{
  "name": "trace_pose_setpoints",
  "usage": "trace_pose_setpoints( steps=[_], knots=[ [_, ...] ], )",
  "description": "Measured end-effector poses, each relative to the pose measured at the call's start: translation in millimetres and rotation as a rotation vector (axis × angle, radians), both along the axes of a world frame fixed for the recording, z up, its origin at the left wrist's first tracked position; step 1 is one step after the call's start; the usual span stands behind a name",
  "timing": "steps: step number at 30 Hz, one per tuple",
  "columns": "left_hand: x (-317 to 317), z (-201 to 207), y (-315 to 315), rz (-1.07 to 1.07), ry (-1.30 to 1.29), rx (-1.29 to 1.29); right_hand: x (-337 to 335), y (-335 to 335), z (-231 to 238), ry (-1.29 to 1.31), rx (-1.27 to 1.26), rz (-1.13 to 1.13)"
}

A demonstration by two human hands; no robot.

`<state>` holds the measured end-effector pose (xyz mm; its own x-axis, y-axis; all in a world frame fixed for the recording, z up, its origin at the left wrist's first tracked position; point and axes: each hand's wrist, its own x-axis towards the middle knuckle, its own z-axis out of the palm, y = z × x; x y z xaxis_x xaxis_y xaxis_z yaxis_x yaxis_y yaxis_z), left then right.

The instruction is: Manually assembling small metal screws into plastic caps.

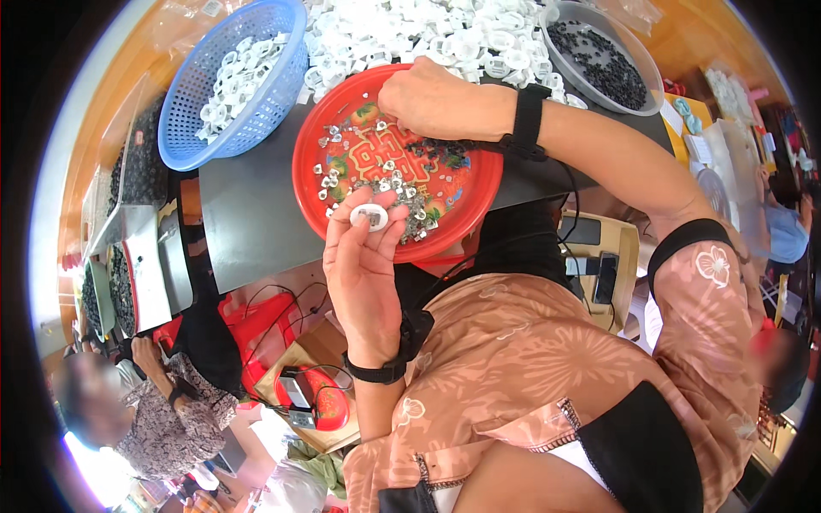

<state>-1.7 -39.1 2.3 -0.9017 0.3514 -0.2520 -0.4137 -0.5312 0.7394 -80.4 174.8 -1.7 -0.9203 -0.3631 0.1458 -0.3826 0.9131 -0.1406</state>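
My left hand point(363, 256) pinches a small white oval plastic part point(369, 217) with a metal piece in its middle, above the near left side of a round red tray point(310, 141). Small metal pieces point(329, 177) and tiny black parts point(440, 152) lie scattered on the patterned tray. Over the tray's far right side, my right hand point(436, 98) is bent inward with its fingers curled; its fingertips are mostly hidden, so what they hold cannot be made out. Just beyond it spreads a large heap of white plastic parts point(445, 38).
A blue perforated basket point(184, 128) with white parts stands far left; a clear round tub point(637, 101) of black parts stands far right. The dark tabletop point(248, 222) lies under the tray. Another person point(167, 419) sits at left. A cable runs from my right wrist strap point(530, 120).
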Motion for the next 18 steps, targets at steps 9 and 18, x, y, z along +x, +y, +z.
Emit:
trace_pose_setpoints(
  steps=[9,18],
  knots=[
    [-4,3,3,0.014,0.012,-0.003,12,2,18,-0.111,-0.371,0.052],
    [-8,5,17,-0.073,-0.025,0.129,54,-14,47,0.128,-0.628,0.320]
  ],
)
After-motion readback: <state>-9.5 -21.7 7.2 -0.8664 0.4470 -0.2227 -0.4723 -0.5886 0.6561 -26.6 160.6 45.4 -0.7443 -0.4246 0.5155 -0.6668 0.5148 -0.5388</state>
